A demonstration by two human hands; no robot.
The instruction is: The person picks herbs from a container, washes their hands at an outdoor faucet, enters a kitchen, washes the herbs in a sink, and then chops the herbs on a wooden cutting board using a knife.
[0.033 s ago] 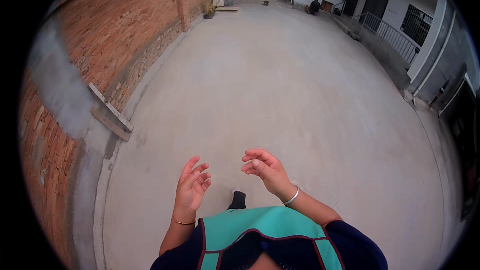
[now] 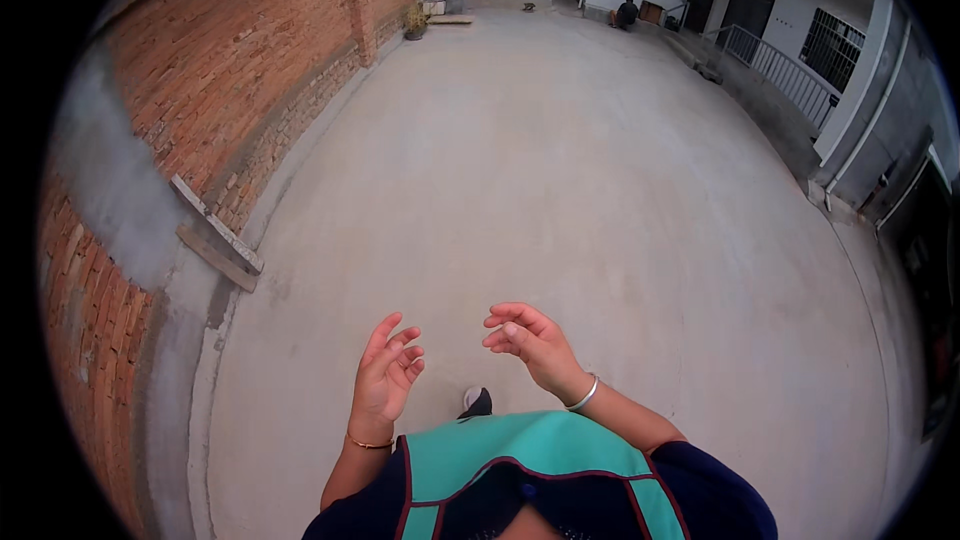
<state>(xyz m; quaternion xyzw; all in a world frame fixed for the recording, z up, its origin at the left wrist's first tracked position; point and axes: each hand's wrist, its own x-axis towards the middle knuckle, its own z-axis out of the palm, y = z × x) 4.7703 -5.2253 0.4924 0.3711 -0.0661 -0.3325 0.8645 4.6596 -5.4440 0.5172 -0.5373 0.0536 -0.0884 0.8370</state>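
Both hands are raised in front of my body, apart from each other and holding nothing. My left hand (image 2: 385, 370) has its fingers loosely curled and spread, with a thin gold-coloured bangle (image 2: 369, 443) at the wrist. The fingers of my right hand (image 2: 532, 344) bend toward the left one, the thumb apart from them; a silver bangle (image 2: 583, 395) circles that wrist. Below them is the green apron (image 2: 520, 445) with dark red edging, worn over a dark blue top. One shoe (image 2: 473, 398) shows beyond the apron on the concrete ground.
A brick wall (image 2: 230, 60) runs along the left, with wooden boards (image 2: 217, 230) by its foot. A potted plant (image 2: 415, 22) stands farther along it. At the far right a person (image 2: 626, 13) crouches near a building with a metal railing (image 2: 780, 75).
The view has shifted slightly, with the boards a little lower and farther left. More of my shoe and less of the dark trouser leg shows. My hands keep nearly the same pose.
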